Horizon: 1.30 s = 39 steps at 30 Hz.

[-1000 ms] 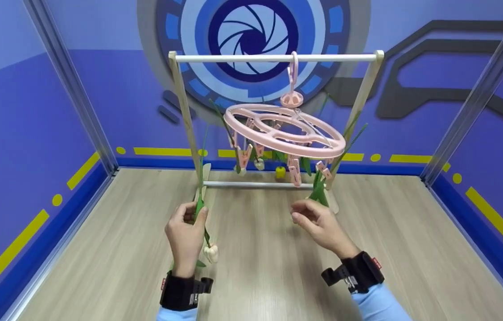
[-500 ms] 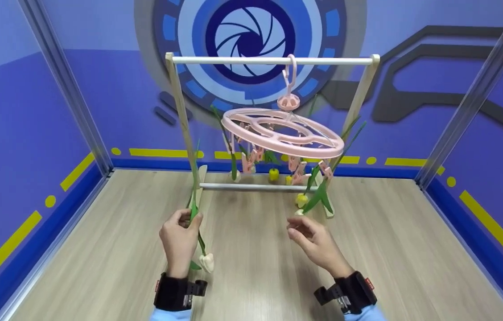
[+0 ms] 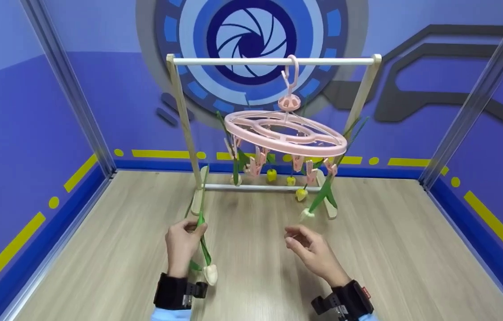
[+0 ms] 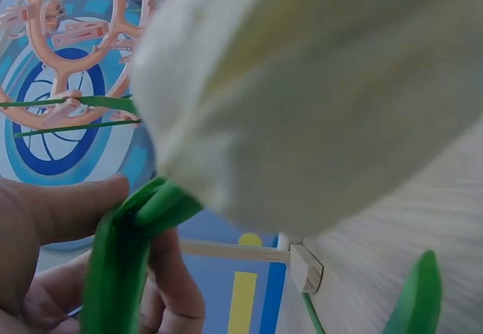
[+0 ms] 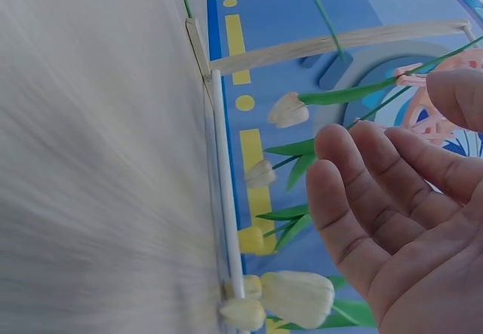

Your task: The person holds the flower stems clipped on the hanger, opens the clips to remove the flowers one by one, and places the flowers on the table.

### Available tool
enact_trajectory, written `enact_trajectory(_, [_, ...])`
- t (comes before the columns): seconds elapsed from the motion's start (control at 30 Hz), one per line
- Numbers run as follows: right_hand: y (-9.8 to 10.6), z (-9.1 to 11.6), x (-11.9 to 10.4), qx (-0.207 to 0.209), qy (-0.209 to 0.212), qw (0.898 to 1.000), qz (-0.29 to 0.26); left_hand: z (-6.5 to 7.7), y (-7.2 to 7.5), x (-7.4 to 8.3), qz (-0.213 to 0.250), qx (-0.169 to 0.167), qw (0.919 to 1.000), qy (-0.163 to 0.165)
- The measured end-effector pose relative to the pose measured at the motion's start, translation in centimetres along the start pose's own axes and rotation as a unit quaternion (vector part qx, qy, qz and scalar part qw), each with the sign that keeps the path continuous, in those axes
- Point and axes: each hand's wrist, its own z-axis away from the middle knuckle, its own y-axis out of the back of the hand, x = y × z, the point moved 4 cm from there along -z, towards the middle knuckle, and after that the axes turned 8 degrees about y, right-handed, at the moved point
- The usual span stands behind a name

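My left hand (image 3: 183, 247) pinches a white tulip (image 3: 210, 274) by its green stem and leaf, the blossom hanging toward me. That blossom fills much of the left wrist view, blurred. Partly hidden below this hand is another green leaf (image 4: 419, 300) on the table. My right hand (image 3: 316, 256) holds nothing; its fingers are loosely bent, with palm and fingers showing in the right wrist view. Beyond it hangs a white tulip (image 3: 308, 214), apart from the fingers. A pink round clip hanger (image 3: 274, 143) hangs tilted, with several white and yellow tulips (image 3: 301, 194) upside down in its clips.
A wooden rack (image 3: 183, 116) with a white top bar (image 3: 233, 61) carries the hanger by its hook. Its low crossbar (image 3: 251, 187) spans the feet near the back wall. Several pink clips (image 3: 311, 173) dangle under the ring. Blue panels enclose the wooden table (image 3: 251, 267).
My right hand has drawn back from the hanging white tulip toward me, uncovering its blossom. The left hand has lowered slightly with its tulip. The hanger has swung a little.
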Motion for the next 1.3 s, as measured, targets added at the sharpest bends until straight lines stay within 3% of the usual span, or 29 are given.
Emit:
enact_trajectory(0.3, [-0.5, 0.0, 0.8, 0.002, -0.007, 1.0, -0.012, -0.2, -0.6, -1.1, -0.031, -0.071, 0.996, 0.046])
enact_trajectory(0.7, [-1.4, 0.2, 1.4, -0.003, -0.027, 0.997, 0.068, -0.7, -1.4, -2.6, -0.053, -0.1, 0.9892, 0.093])
enact_trajectory(1.3, [-2.5, 0.3, 1.3, -0.023, 0.01, 0.997, 0.071, -0.9, -1.9, -4.3, -0.081, -0.119, 0.9826, 0.118])
